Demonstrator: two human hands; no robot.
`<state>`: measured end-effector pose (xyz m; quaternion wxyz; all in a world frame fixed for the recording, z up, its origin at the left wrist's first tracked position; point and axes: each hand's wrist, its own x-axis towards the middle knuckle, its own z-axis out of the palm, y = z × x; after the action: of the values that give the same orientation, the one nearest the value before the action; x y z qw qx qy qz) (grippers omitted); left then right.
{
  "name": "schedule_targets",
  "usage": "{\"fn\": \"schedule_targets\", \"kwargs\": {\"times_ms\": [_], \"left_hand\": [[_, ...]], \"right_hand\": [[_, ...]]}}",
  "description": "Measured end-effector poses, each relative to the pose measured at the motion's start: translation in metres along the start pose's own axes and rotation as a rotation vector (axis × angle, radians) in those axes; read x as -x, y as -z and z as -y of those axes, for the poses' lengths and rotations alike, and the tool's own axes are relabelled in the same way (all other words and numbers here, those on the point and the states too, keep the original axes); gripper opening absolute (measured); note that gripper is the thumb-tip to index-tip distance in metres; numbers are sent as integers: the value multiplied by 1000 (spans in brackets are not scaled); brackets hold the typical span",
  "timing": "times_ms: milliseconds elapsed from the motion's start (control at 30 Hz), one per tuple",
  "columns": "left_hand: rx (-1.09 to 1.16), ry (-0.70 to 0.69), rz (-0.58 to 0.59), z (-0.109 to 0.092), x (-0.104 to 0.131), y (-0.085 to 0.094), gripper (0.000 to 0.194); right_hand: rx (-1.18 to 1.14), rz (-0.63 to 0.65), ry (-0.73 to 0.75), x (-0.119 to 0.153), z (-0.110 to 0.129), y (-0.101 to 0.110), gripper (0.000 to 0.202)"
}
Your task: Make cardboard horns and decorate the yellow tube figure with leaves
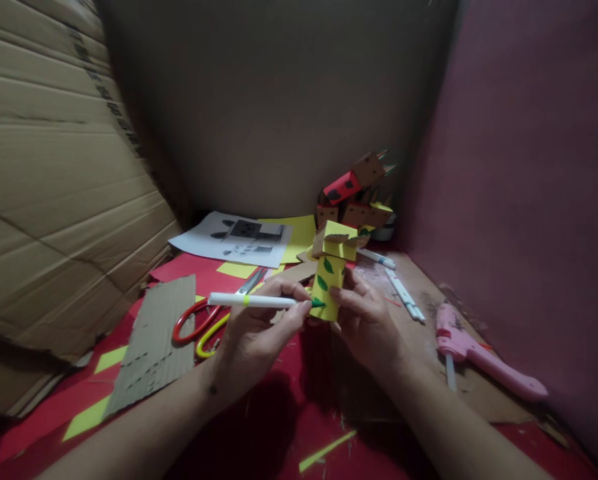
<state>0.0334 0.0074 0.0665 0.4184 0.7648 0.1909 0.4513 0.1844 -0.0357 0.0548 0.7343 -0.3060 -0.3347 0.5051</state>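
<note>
My left hand (266, 327) is closed around a white marker (253, 301) with a green tip. That tip touches the lower part of a small yellow paper-covered figure (329, 288). Green leaf shapes run down the front of its body, and a boxy cardboard head with a yellow face sits on top. My right hand (369, 320) grips the figure's right side and keeps it upright above the red surface. Behind my left hand lie scissors (183, 327) with red and yellow handles, partly covered by the hand.
A pink glue gun (479, 360) lies at right, near several white markers (403, 293). A printed sheet (233, 240) rests at the back left, and corrugated cardboard (153, 347) at left. Other cardboard figures (349, 190) are stacked behind. A large cardboard panel (53, 173) and a purple wall flank the space.
</note>
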Motion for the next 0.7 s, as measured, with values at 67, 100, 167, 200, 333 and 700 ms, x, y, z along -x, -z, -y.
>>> {"fn": "schedule_targets", "kwargs": {"times_ms": [67, 100, 167, 200, 333, 700], "left_hand": [[6, 21, 4, 1, 1, 0, 5], [4, 30, 4, 1, 1, 0, 5], [-8, 30, -1, 1, 2, 1, 6], [-15, 28, -2, 1, 2, 1, 7], [-37, 38, -20, 5, 0, 3, 5], [-27, 14, -1, 1, 0, 0, 7]], "right_hand": [[3, 0, 7, 0, 1, -1, 31], [4, 1, 10, 0, 1, -1, 30], [2, 4, 11, -1, 0, 0, 30], [-2, 6, 10, -1, -1, 0, 30], [-15, 10, 8, -2, -3, 3, 32], [-12, 8, -2, 0, -2, 1, 35]]}}
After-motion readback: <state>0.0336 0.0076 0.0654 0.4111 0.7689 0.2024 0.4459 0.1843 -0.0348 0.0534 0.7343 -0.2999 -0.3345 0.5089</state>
